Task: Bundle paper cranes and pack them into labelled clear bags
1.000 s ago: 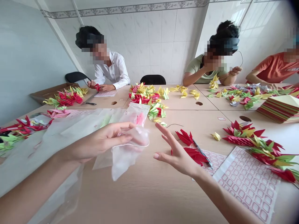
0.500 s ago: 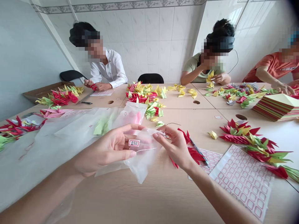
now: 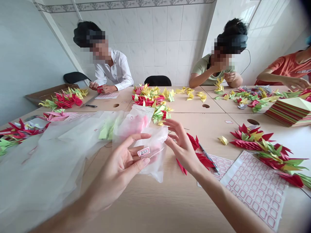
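Translucent bag held thumb-to-finger by the left hand, right hand half-curled at its edge, grip unclear.

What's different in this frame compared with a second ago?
The right hand, then apart from the small plastic bag, has moved left to its edge; whether it pinches it is unclear. The bag's label now faces the camera. The left hand keeps its grip on the bag. The pen stayed put.
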### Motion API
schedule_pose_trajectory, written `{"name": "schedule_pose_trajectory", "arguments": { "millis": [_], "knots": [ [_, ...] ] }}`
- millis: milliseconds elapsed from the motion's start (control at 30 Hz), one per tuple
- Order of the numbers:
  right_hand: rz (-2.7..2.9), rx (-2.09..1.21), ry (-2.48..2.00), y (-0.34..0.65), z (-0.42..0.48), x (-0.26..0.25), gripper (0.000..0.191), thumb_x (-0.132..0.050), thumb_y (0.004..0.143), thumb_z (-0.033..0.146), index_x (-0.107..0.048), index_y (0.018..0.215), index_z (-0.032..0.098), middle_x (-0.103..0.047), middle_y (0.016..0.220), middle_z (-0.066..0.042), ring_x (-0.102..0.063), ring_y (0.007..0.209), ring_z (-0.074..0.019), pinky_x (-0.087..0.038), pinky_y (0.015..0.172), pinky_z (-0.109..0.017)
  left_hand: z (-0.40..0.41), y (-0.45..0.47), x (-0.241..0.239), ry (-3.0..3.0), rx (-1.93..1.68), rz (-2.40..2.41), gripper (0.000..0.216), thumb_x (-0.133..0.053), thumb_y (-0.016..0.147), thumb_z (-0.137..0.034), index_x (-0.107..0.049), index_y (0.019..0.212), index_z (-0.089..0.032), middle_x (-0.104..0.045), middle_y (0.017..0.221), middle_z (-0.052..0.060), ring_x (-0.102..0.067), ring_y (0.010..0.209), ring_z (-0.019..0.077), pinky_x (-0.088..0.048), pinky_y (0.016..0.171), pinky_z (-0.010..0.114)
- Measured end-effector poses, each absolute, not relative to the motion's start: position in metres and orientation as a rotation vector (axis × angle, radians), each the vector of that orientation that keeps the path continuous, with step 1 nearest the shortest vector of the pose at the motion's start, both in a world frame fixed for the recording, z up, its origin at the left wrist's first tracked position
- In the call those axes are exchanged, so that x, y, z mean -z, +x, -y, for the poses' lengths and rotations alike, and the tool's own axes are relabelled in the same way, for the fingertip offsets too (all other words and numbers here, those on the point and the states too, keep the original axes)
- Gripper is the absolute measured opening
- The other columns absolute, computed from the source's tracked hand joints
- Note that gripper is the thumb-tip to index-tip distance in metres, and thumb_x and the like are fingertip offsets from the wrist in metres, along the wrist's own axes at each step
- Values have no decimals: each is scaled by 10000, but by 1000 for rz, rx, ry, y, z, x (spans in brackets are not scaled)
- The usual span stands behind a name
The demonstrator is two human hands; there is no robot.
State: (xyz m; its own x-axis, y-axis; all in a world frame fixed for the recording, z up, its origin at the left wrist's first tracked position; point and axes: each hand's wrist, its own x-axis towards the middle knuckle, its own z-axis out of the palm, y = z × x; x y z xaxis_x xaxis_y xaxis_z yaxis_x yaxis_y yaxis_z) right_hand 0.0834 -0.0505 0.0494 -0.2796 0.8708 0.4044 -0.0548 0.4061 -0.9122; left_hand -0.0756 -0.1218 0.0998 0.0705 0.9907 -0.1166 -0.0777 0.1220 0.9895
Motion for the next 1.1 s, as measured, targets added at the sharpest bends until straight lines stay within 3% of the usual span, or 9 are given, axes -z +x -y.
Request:
{"name": "schedule_pose_trajectory", "arguments": {
  "millis": [100,233,400,600,1100],
  "knots": [
    [1552,-919,-793,84,55,-51,457,-583,807,336,-373,1209,280,-435,1259,-75,-466,1104,-189,-432,877,-356,125,-68,-95,1038,-1244,-1142,467,-672,724,-191,-511,1155,-272,-640,1128,46,-549,1116,249,-467,936,339],
    [1684,-705,-754,88,63,-60,264,-603,794,297,-520,1043,263,-503,1053,-50,-502,986,-185,-458,819,-347,127,-62,-88,959,-1384,-1115,446,-675,724,-202,-511,1133,-273,-645,1114,46,-542,1123,259,-437,978,385],
    [1928,-572,-649,92,67,-69,186,-546,840,232,-620,1005,273,-504,1021,-56,-514,1003,-188,-452,872,-360,129,-58,-86,963,-1423,-1112,421,-661,741,-207,-498,1120,-295,-664,1065,22,-572,1088,241,-464,957,359],
    [1935,-560,-631,89,67,-69,153,-510,860,200,-631,943,244,-535,948,-44,-556,894,-150,-474,796,-295,129,-58,-83,932,-1410,-1054,399,-621,777,-190,-488,1132,-314,-666,1068,3,-562,1103,197,-463,954,264],
    [2023,-402,-681,85,71,-71,123,-427,897,167,-550,890,174,-500,903,-61,-507,818,-141,-447,728,-270,131,-60,-83,733,-1430,-915,404,-582,788,-126,-517,1151,-290,-660,1099,15,-571,1086,177,-491,896,198]
  ]
}}
